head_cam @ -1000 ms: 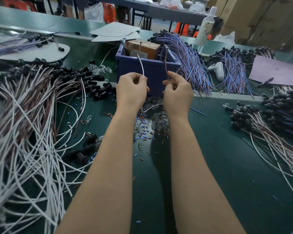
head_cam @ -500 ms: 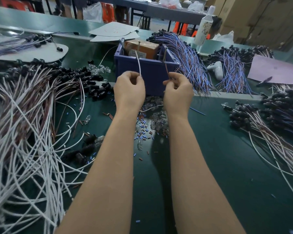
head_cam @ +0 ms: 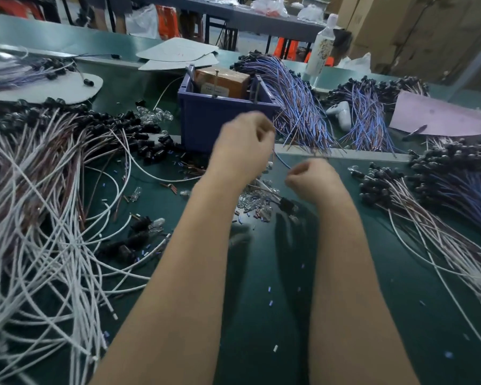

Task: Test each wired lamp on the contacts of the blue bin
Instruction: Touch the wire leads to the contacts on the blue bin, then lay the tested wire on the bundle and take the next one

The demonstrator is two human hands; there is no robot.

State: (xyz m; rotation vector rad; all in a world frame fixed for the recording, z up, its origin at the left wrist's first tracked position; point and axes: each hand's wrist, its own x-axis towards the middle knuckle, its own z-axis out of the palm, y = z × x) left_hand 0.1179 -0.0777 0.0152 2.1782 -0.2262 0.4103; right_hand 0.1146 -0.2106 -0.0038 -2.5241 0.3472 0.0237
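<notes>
Far left: big loose heap of white and brown wires w/ black plastic sockets, sprawled over the dark green table. Centre back: square blue plastic bin, brown cardboard box inside, thin metal pin upright at its front rim. Left hand in front of the bin, blurred, grip closed, fingers curled and pinching thin brown and blue wires. Wires run across to right hand, lower and nearer, grip closed too, fist on the wire end. Both hands below the pin. Under them: litter of small clear glass bulbs and a black-socket lamp on the table. Right: bundle of blue-purple wires beside the bin, white plastic bottle behind, more socketed wires far right.
</notes>
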